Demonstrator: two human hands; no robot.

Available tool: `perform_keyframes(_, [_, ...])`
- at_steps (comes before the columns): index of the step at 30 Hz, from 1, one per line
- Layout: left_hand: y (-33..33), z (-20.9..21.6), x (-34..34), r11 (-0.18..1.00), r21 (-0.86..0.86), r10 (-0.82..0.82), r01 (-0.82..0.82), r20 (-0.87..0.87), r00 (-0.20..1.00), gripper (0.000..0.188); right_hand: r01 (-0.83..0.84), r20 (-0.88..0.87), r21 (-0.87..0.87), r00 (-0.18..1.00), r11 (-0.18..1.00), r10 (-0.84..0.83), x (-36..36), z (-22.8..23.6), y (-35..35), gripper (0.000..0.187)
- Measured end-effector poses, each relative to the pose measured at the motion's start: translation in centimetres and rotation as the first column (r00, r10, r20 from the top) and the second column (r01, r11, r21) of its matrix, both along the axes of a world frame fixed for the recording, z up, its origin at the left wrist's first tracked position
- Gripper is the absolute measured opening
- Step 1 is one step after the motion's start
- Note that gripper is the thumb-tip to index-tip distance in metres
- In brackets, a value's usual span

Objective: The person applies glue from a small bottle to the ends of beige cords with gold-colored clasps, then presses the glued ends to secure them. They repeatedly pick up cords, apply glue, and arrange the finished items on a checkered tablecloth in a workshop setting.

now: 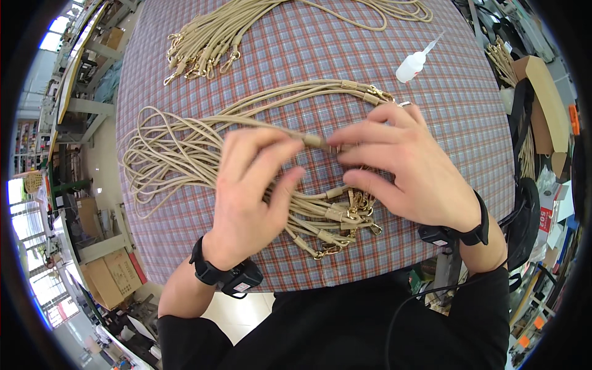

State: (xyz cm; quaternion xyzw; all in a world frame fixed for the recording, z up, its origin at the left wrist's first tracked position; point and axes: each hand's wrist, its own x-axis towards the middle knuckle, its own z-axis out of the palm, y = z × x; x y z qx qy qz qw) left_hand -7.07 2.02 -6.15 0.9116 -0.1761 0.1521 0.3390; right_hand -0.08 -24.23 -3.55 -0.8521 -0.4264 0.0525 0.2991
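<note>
A bundle of beige cords [169, 148] lies looped across the checked tabletop, with gold metal clasps [359, 203] at the ends. One cord is raised between my hands, and its beige end sleeve [313, 141] shows in the gap. My left hand [250, 185] is curled beside that cord, thumb apart from the fingers; motion blurs its fingertips. My right hand [407, 163] has its fingertips closed at the end of the sleeve, hiding most of the fitting there. Further clasped ends [376, 94] lie just beyond the right fingers.
Another bundle of beige cords with gold clasps [206, 52] lies at the far side of the table [308, 55]. A white squeeze bottle with a pointed nozzle [411, 66] lies at the far right. Beyond the right edge is an open cardboard box [542, 111]; more boxes [114, 277] sit at left.
</note>
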Motion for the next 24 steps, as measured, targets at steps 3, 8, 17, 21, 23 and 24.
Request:
perform_keyframes(3, [0.1, 0.1, 0.3, 0.993, 0.121, 0.016, -0.019, 0.023, 1.0, 0.028, -0.122, -0.09, 0.049, 0.988, 0.991, 0.126, -0.4, -0.1, -0.2, 0.008])
perform_keyframes(8, [0.3, 0.1, 0.0, 0.983, 0.166, -0.079, 0.08, -0.01, 0.997, 0.023, -0.09, -0.123, 0.116, 0.987, 0.989, 0.104, -0.4, -1.0, -0.1, 0.008])
perform_keyframes(17, [0.6, 0.6, 0.1, 0.925, -0.026, -0.379, 0.38, -0.165, 0.911, 0.023, 0.323, 0.078, 0.148, 0.939, 0.935, -0.336, 0.6, -1.3, -0.4, 0.036])
perform_keyframes(21, [0.5, 0.9, -0.1, 0.954, -0.005, -0.298, 0.299, -0.092, 0.95, 0.029, 0.265, 0.028, 0.047, 0.963, 0.963, -0.266, 0.6, -1.1, -0.4, 0.033])
perform_keyframes(23, [0.4, 0.2, -0.1, 0.989, -0.011, -0.151, 0.15, -0.044, 0.988, 0.035, 0.156, -0.044, 0.041, 0.987, 0.987, -0.154, 0.6, -0.7, -0.4, 0.032])
perform_keyframes(24, [0.4, 0.3, 0.1, 0.994, 0.029, -0.105, 0.106, -0.015, 0.994, 0.038, 0.086, -0.073, 0.045, 0.994, 0.995, -0.083, 0.5, -0.6, -0.5, 0.032])
